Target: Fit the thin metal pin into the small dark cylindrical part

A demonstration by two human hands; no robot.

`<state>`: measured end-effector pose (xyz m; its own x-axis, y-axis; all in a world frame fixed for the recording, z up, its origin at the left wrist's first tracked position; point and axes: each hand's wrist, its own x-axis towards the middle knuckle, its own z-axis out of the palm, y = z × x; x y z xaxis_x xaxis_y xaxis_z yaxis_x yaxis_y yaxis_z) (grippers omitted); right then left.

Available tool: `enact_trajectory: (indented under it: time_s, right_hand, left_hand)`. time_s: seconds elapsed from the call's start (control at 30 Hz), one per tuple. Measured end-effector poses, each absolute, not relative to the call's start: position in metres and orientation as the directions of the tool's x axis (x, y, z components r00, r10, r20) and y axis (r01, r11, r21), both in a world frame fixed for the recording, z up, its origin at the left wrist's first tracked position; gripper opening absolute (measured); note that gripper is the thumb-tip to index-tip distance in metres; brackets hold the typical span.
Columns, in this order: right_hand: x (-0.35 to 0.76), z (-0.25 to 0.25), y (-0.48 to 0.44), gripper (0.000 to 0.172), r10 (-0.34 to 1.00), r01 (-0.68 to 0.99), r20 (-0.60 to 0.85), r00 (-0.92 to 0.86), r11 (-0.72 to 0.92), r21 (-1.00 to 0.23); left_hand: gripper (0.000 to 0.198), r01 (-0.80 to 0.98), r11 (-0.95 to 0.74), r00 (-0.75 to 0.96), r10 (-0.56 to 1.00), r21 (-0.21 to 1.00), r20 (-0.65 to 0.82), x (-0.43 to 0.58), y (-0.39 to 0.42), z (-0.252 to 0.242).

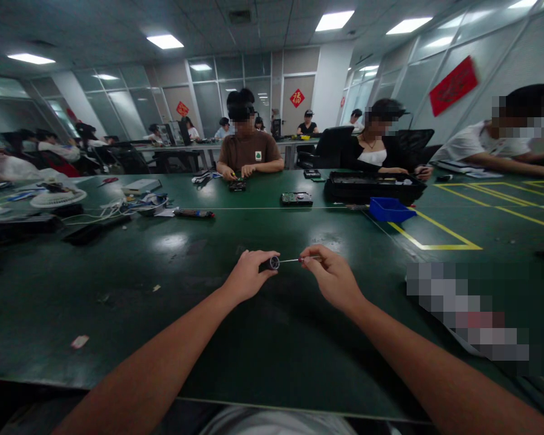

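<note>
Pinching a small dark cylinder (274, 263), the left hand (252, 273) works right at the centre of the frame, fingers above, thumb below, the ringed end showing between them! Just to its right, the right hand (330, 275) has a thin screwdriver (301, 260) squeezed between thumb and fingers, the shaft pointing left, straight at that ringed end. Tip touching or just short of it? Can't tell from here! Both hands are over the dark green table (27, 290), forearms sweeping in from the lower corners.

Look up the frame: a board-topped drive (297, 198) lies above the hands, and to its right a blue bin (390, 210) sits in front of a long black tray (375, 188). Over at the left, a white round part (58, 198) rests near tangled cables (111, 211). Upper centre, a co-worker in a brown shirt (250, 151) has both hands on a small device (237, 185). Lower left, one pale scrap (80, 342)!
</note>
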<state>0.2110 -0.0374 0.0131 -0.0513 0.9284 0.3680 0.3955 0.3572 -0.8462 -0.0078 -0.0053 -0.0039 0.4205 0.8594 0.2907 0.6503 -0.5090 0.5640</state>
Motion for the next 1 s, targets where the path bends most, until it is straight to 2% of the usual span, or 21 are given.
enact_trajectory:
  time_s: [0.17, 0.43, 0.57, 0.63, 0.7, 0.83, 1.0]
  right_hand:
    - [0.21, 0.012, -0.036, 0.037, 0.947, 0.46, 0.319, -0.032, 0.297, -0.836]
    - [0.211, 0.011, -0.036, 0.016, 0.93, 0.439, 0.364, -0.06, 0.351, -0.827]
    - [0.212, 0.01, -0.037, 0.023, 0.948, 0.401, 0.314, -0.045, 0.305, -0.864]
    - [0.21, 0.008, -0.037, 0.02, 0.95, 0.369, 0.313, 0.013, 0.286, -0.884]
    - [0.208, 0.006, -0.036, 0.018, 0.944, 0.312, 0.322, 0.071, 0.286, -0.906]
    - [0.204, 0.003, -0.032, 0.025, 0.951, 0.141, 0.298, 0.089, 0.284, -0.948]
    - [0.207, -0.006, -0.019, 0.037, 0.986, -0.166, 0.118, 0.12, 0.137, -0.977]
  left_hand:
    - [0.038, 0.638, -0.52, 0.429, 0.852, 0.568, 0.298, -0.008, -0.006, -0.003]
    - [0.038, 0.649, -0.513, 0.428, 0.857, 0.562, 0.288, -0.008, -0.006, -0.003]
    - [0.038, 0.643, -0.52, 0.439, 0.852, 0.561, 0.287, -0.008, -0.006, -0.004]
    - [0.038, 0.649, -0.514, 0.437, 0.855, 0.561, 0.278, -0.007, -0.007, -0.003]
    - [0.039, 0.657, -0.504, 0.424, 0.862, 0.561, 0.277, -0.007, -0.007, -0.003]
    - [0.04, 0.648, -0.492, 0.394, 0.87, 0.58, 0.297, -0.007, -0.004, -0.004]
    - [0.037, 0.579, -0.591, 0.522, 0.798, 0.562, 0.3, -0.01, -0.001, -0.005]
